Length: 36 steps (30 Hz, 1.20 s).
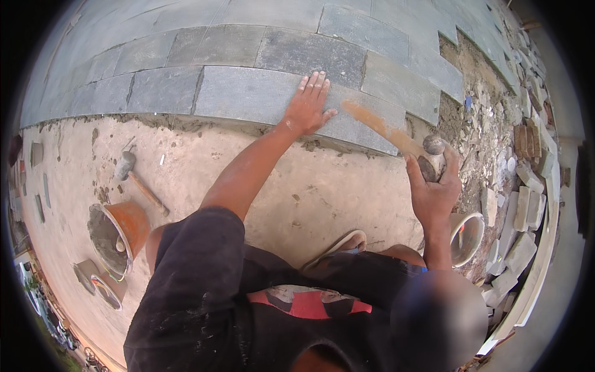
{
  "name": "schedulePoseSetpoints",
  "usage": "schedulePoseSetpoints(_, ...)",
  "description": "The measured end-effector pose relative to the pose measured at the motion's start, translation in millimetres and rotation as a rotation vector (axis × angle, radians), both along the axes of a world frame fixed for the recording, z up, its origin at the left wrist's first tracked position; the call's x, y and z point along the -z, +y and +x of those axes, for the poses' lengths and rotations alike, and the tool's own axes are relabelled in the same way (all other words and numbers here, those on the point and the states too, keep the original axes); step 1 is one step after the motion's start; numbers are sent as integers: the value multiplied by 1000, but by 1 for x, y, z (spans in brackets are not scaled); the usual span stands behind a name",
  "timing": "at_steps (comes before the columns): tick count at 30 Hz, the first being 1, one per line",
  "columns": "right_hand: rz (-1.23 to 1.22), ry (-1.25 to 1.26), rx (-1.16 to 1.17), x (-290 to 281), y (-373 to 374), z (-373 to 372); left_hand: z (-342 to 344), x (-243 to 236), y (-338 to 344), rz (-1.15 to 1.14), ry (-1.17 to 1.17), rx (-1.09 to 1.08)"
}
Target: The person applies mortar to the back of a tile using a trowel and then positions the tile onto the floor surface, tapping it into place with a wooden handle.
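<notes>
Left hand (pixel 307 108) outstretched, palm down on grey stone paving (pixel 245 92), right hand (pixel 437 195) curled around brown-bladed tool (pixel 385 131)

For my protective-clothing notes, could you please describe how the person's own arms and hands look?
The left hand and right hand are gloveless, the forearms bare. Pale dust marks the left fingers. The left sleeve is dark, with light specks; the right sleeve is obscured.

No readable text or numbers.
</notes>
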State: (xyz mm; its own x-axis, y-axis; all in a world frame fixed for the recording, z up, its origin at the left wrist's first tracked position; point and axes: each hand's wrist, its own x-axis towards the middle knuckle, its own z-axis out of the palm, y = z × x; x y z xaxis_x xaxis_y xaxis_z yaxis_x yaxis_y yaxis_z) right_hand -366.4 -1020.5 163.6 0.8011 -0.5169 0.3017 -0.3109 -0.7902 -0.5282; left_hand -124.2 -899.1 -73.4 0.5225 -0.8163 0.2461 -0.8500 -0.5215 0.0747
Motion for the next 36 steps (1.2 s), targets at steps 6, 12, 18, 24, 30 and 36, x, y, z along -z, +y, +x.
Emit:
schedulePoseSetpoints(6,-83,-26,1,2,-12,-10,2,3,1,13,7,-8)
schedulePoseSetpoints(12,-27,8,61,6,-22,-12,2,3,3,12,38,-16)
schedulePoseSetpoints(18,15,-5,89,12,-25,-14,3,-4,-2,22,47,-27)
schedulePoseSetpoints(24,3,0,51,13,-18,-9,0,-2,-1,36,61,-13)
schedulePoseSetpoints(30,43,25,76,14,-15,-7,5,4,4,-22,45,3)
schedulePoseSetpoints(36,5,-46,34,16,-4,-6,41,12,43,-160,42,-136)
